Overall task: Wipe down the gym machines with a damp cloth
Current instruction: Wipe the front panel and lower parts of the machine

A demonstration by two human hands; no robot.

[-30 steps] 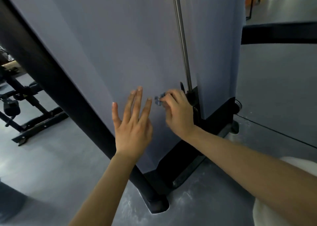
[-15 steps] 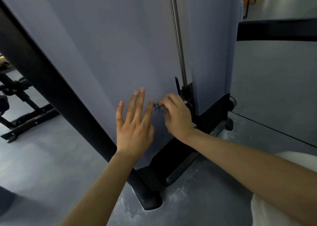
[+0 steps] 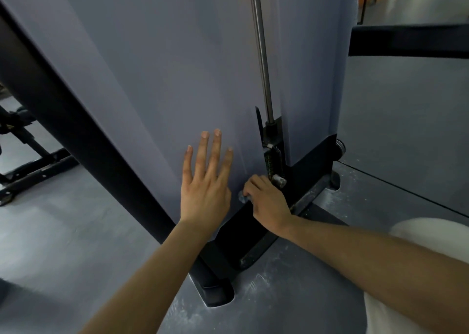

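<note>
The left hand (image 3: 205,189) is pressing flat, fingers straight, against the panel (image 3: 157,75); the right hand (image 3: 266,201) is gripping the cloth (image 3: 242,197) at the panel's base.

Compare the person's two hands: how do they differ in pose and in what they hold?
The left hand has straight, spread fingers and holds nothing; the right hand is curled round a small bluish cloth. The left hand reaches higher up the grey panel; the right hand sits lower, by the black base. Both are bare.
</note>
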